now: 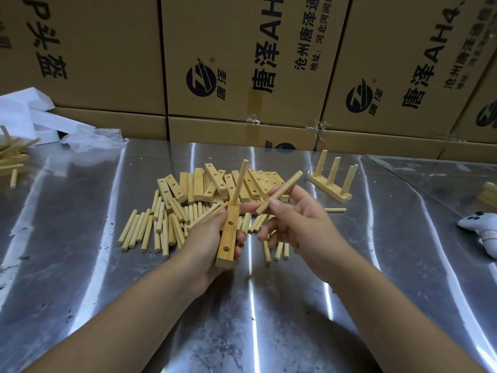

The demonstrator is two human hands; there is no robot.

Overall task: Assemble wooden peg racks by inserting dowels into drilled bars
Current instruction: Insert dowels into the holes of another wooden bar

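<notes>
— What's the left hand (pixel 212 243) doing?
— Its fingers are wrapped round a bar (pixel 228 235), held above the table (pixel 80 238), with one peg (pixel 240 181) standing in its far hole.
— And the right hand (pixel 293 224)?
— It's pinching a loose dowel (pixel 279 192) near that peg.

steel table (pixel 269 332) under dowels (pixel 150 232), bars (pixel 215 181)

Small factory or warehouse packing room. Stacked brown cardboard cartons (pixel 242 63) with black printed logos wall in a stainless-steel worktable (pixel 80 238). Bulk heaps of short pale wooden dowels (pixel 146 231) and drilled pale wooden bars (pixel 199 184) lie on it. Finished three-peg wooden rack (pixel 333 172) stands nearby.
</notes>
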